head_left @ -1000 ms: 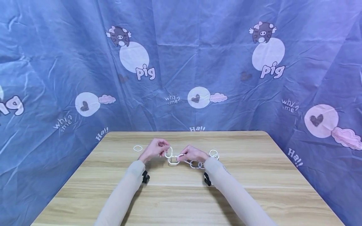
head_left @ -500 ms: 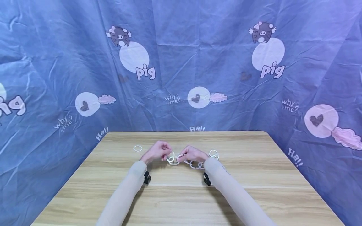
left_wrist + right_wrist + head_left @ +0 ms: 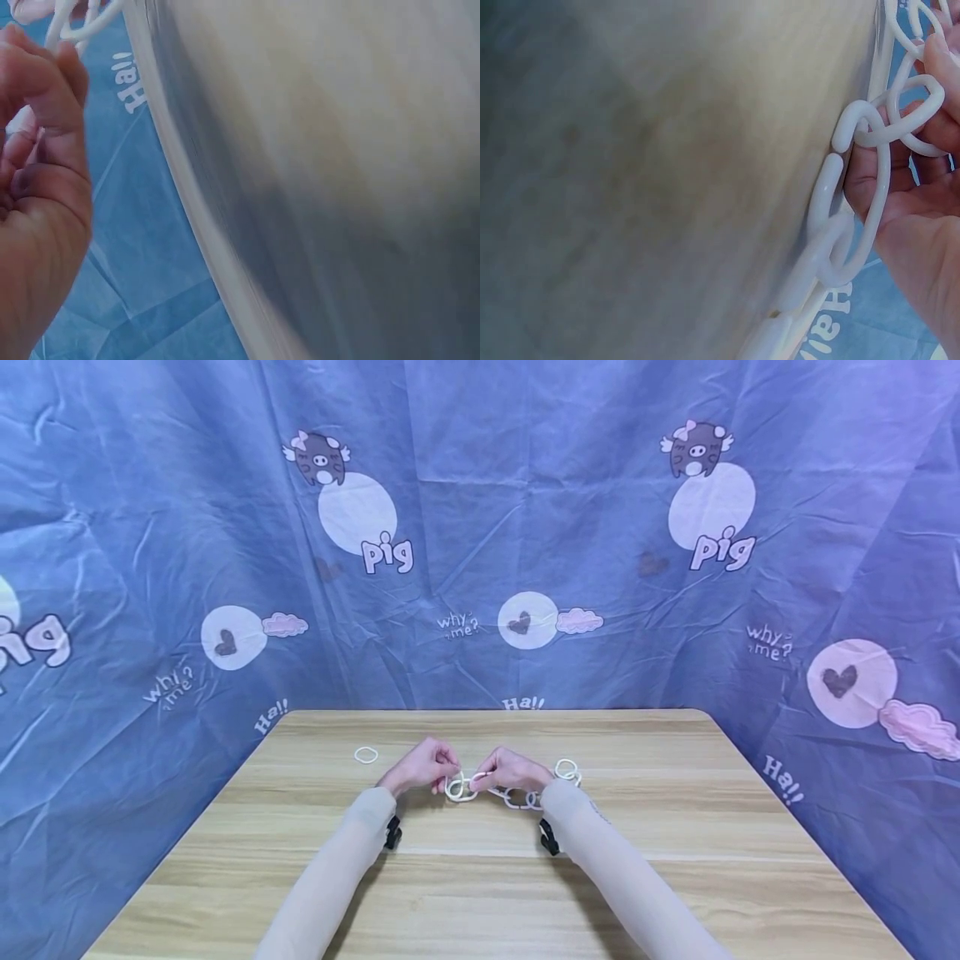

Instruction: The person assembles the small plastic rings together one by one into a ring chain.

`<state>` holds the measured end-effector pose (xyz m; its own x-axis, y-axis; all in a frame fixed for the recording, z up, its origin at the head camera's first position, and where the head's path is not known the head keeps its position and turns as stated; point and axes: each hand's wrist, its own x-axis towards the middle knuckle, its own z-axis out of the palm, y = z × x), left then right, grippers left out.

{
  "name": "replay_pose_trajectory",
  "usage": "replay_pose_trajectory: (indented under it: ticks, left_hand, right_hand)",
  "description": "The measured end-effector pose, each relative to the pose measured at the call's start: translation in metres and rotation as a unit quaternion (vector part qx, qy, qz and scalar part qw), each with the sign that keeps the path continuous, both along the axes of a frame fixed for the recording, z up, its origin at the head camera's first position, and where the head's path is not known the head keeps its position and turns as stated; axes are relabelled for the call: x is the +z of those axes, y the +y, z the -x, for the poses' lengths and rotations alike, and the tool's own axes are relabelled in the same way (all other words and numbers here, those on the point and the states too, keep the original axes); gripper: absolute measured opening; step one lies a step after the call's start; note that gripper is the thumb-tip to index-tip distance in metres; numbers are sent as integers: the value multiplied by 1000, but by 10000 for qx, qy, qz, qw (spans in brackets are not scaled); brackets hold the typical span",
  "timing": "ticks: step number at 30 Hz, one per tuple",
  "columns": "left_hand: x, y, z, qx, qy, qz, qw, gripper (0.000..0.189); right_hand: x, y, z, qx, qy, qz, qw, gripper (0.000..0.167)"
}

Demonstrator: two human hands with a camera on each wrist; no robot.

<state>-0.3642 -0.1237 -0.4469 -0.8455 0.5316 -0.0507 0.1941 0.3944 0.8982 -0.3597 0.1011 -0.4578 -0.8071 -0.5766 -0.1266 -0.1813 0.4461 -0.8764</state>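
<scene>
My left hand (image 3: 426,767) pinches a white plastic chain link (image 3: 94,28) between thumb and fingertips, just over the table. That link overlaps the end of a white plastic chain (image 3: 881,195); whether it is hooked in cannot be told. Close by on the right, my right hand (image 3: 510,768) pinches a link near the chain's left end. From there the chain trails under my right wrist and curls up beyond it, partly hidden by the sleeve. In the right wrist view one link shows a narrow gap in its side.
A single loose white link (image 3: 366,763) lies left of my left hand. The wooden table (image 3: 480,893) ends in a far edge just behind the hands. A blue printed cloth (image 3: 465,527) hangs behind and at both sides.
My left hand has moved a little right and down, bringing its link from beside the chain's end link to overlapping it. My right hand has stayed in place.
</scene>
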Motion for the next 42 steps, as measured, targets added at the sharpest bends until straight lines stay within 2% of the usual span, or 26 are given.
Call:
replay_pose_trajectory:
  ticks: [5,13,20,28,42]
  left_hand:
    - [0,-2,-1,42,-85,-27,10000,9]
    - [-3,-16,-1,119,-225,-216,9994,11]
    - [-5,-28,3,398,-304,-291,9983,28]
    - [-3,-41,2,343,-349,-511,9975,36]
    - [-1,-52,-1,279,-534,-703,9957,29]
  right_hand:
    - [0,-1,-1,16,-42,-16,10000,14]
    - [-2,-2,0,139,17,19,9999,14]
    - [-2,-2,0,259,217,16,9994,18]
    - [-1,-6,-1,356,172,-79,9992,27]
    - [2,-40,-1,-121,148,94,9998,25]
